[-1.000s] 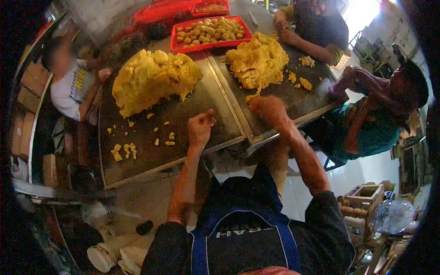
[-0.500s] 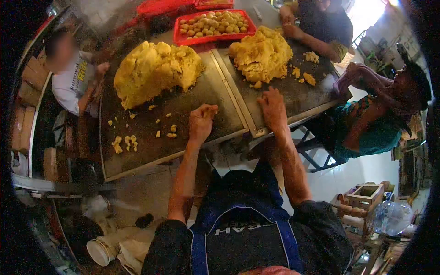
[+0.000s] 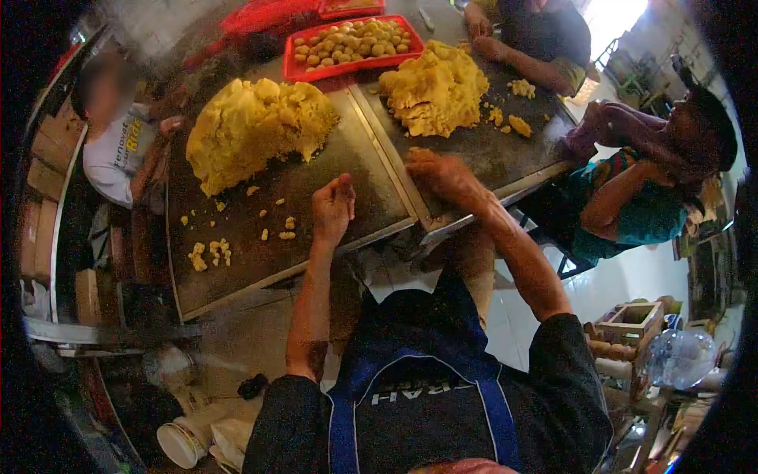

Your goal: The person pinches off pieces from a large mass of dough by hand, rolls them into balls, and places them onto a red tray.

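My left hand [image 3: 334, 209] is raised over the near part of the dark table [image 3: 316, 237], palm turned inward and fingers fairly straight. It appears to hold nothing. Above the table seam, my right hand [image 3: 446, 178] has its fingers curled in; whatever they may hold is hidden. Beyond my left hand sits a large mound of yellow dough [image 3: 257, 130]. A second dough mound [image 3: 434, 91] rises just past my right hand. Small dough pieces [image 3: 209, 254] lie scattered left of my left hand.
At the back, a red tray [image 3: 351, 63] holds many round dough balls. People stand or sit around the table: one in a white shirt [image 3: 118, 162] at left, one in dark clothes [image 3: 545, 39] at back right, one in teal [image 3: 632, 213] at right.
My right hand has moved left and a little nearer, its fingers now curled. The left hand's fingers have straightened from a pinch. The view has shifted slightly.
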